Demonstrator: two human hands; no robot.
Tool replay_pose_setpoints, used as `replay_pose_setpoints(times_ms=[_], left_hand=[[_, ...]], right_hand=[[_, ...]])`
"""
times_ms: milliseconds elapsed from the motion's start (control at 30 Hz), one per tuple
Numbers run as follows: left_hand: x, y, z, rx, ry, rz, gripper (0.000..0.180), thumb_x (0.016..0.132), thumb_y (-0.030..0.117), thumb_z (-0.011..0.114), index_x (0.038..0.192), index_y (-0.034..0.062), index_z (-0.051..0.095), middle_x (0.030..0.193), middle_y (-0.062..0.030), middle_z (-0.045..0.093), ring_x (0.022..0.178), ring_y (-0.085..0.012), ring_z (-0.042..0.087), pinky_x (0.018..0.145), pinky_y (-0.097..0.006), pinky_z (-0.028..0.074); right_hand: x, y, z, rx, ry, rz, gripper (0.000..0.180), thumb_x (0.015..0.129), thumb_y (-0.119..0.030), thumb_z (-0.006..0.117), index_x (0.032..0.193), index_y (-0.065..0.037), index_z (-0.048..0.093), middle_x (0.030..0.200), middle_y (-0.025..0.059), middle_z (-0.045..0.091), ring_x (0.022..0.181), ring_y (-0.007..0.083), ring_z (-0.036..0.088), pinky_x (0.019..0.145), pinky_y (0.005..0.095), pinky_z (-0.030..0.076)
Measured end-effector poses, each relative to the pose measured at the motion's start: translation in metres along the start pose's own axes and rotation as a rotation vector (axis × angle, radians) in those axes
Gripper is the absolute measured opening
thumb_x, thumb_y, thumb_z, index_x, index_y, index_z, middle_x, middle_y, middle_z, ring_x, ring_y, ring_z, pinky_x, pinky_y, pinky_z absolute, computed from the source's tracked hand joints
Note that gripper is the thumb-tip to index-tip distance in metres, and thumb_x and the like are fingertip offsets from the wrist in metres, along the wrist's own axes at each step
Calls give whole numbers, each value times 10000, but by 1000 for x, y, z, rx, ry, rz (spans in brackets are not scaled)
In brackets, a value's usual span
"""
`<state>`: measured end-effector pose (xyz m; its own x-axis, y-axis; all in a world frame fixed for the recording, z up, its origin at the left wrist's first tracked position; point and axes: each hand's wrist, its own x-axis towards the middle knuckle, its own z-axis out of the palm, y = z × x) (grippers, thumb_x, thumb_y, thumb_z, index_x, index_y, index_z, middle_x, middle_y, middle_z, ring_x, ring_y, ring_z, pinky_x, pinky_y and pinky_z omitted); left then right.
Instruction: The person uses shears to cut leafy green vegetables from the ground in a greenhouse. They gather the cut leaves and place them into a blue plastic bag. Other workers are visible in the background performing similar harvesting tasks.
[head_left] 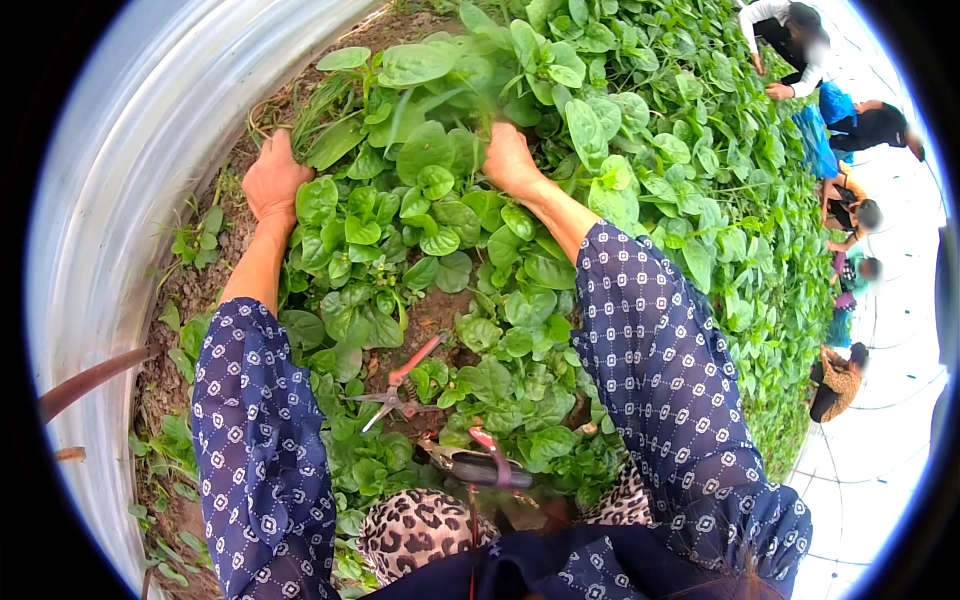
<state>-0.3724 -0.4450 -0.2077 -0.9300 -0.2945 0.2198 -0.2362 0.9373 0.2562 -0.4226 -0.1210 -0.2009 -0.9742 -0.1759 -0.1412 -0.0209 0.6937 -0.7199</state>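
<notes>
My left hand (272, 178) grips a bunch of green stems and leaves (330, 125) at the far left of the leafy bed, close to the soil. A little to its right, my right hand (510, 160) is closed on the leafy plants (430, 150), its fingers buried among the leaves. Both forearms wear dark blue patterned sleeves. A pair of red-handled shears (398, 388) lies open on the soil between my arms, below the hands. Closer to my body rests a dark tool with a red handle (485, 462).
A silvery plastic sheet wall (120, 180) curves along the left, with a brown pipe (90, 380) at its base. Dense green plants (700, 170) fill the bed to the right. Several people (850, 120) crouch along the right edge on a pale path (880, 440).
</notes>
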Motion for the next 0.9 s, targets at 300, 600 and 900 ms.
replay_pose_setpoints(times_ms=[300,600,900], left_hand=[[-2,0,1,-50,15,-19,400,692,187,673,1073,139,562,1006,-106,651,829,-377,662,699,-472,528],[-2,0,-1,-36,-26,-44,398,681,188,677,1062,147,569,995,-100,652,821,-374,665,692,-470,530],[-2,-2,2,-40,-37,-38,392,698,169,661,1072,151,545,1007,-90,643,826,-385,653,688,-478,517]], right_hand=[[33,40,10,-52,260,281,464,825,-200,648,1218,27,551,1181,289,610,1133,418,583,947,443,466],[121,141,46,28,86,-159,345,891,-141,594,1214,-21,579,1188,167,626,1063,309,606,913,361,482],[72,119,28,-410,-34,90,268,857,-154,576,995,66,641,995,285,658,975,410,644,818,442,513]])
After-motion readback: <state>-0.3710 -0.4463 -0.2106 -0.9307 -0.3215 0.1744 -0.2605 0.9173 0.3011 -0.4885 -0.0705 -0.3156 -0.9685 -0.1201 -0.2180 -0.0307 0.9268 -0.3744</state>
